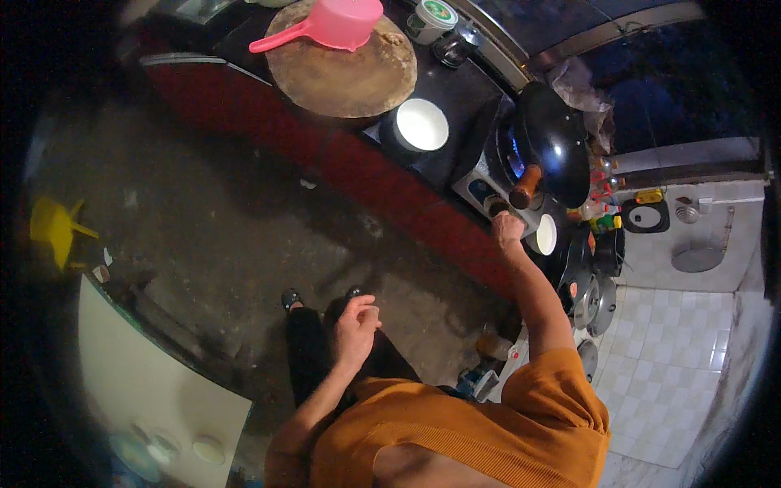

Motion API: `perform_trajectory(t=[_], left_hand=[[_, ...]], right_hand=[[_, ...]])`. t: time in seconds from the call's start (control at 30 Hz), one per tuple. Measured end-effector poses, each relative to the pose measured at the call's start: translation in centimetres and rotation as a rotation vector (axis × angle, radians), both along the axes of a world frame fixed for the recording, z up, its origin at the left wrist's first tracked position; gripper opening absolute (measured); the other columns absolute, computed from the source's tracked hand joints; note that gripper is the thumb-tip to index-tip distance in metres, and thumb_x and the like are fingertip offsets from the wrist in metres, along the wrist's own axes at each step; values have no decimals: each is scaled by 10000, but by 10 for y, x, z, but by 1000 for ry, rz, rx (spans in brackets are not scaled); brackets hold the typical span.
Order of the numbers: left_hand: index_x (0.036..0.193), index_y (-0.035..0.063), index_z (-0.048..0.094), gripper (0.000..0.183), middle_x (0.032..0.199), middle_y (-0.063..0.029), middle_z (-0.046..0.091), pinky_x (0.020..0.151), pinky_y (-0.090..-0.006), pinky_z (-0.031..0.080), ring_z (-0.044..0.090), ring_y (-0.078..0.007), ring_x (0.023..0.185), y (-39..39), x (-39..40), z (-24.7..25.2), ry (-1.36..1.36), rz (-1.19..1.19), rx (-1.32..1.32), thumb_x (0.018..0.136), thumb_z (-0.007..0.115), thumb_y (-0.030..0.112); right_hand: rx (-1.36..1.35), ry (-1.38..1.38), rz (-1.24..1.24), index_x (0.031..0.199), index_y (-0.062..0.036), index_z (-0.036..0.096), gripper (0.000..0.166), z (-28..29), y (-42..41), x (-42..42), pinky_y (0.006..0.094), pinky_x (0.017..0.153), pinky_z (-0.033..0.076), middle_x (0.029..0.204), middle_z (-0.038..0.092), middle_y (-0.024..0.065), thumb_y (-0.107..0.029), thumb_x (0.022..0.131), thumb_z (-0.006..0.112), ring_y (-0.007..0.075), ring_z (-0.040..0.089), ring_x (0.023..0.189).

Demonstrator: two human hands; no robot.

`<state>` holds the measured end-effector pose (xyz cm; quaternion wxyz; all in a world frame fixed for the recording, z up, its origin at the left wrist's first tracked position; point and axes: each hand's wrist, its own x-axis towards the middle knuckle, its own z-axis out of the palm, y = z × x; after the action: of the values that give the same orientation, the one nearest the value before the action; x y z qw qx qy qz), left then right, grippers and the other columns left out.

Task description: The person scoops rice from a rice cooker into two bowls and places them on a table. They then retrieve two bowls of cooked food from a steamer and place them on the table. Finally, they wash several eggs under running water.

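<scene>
At the front panel of a gas stove (473, 183), my right hand (508, 229) has its fingers on the round control knob (496, 205). Blue flame (516, 155) burns at the burner beneath a black wok (552, 146). The wok's wooden handle (526, 186) points toward me, just above that hand. A white bowl (544, 235) stands close to the right of my wrist, and a second white bowl (421, 125) sits left of the stove. My left hand (357, 329) hangs in the air before my body, holding nothing, its fingers loosely bent and apart.
A pink dipper (345, 24) rests on a round wooden chopping board (341, 85). Behind it stand a lidded tub (432, 21) and a glass jar (454, 49). Bottles (601, 210) and pot lids (589, 302) line the right side. A pale table (152, 378) is at lower left.
</scene>
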<state>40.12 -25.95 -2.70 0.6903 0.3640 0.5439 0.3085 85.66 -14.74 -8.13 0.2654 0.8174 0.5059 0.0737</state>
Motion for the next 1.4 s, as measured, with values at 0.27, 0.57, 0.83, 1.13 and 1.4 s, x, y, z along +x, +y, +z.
perform_trajectory(t=[0.27, 0.57, 0.83, 1.13, 1.4], left_hand=[[1095, 12, 565, 238, 887, -81, 651, 670, -265, 493, 623, -144, 703, -2, -19, -2, -2, 38, -53, 883, 548, 119], [1093, 18, 570, 238, 823, -76, 653, 646, -264, 484, 611, -129, 679, 3, -30, 7, 6, -34, -36, 877, 540, 115], [1078, 38, 609, 236, 637, -53, 635, 602, -274, 479, 598, -136, 602, 11, -24, 24, -5, -297, 43, 911, 486, 152], [992, 46, 666, 273, 936, -133, 663, 835, -409, 431, 590, -288, 905, -20, 34, 82, 130, -927, 1065, 847, 561, 252], [874, 70, 681, 230, 853, -107, 655, 707, -386, 482, 600, -279, 825, -60, 117, 99, 28, -1057, 1205, 795, 601, 270]], right_hand=[[5, 76, -14, 844, -66, 594, 191, 7, -3, 1, 413, 707, 534, 834, 687, 142, -218, 858, 480, 300, 678, 812], [-3, 252, -58, 1040, -69, 483, 375, 15, -72, -68, 474, 674, 520, 854, 642, 176, -345, 822, 609, 359, 641, 822], [-560, 1010, -92, 978, -79, 635, 253, 2, -201, -264, 449, 765, 479, 945, 649, 188, -256, 819, 551, 376, 615, 861], [351, 1736, 448, 1122, -30, 562, 319, 33, -222, -303, 415, 853, 449, 1137, 579, 148, -215, 864, 575, 288, 563, 1021], [397, 1739, 144, 1079, -15, 576, 275, 112, -277, -235, 400, 850, 453, 1106, 587, 140, -173, 854, 562, 278, 557, 1019]])
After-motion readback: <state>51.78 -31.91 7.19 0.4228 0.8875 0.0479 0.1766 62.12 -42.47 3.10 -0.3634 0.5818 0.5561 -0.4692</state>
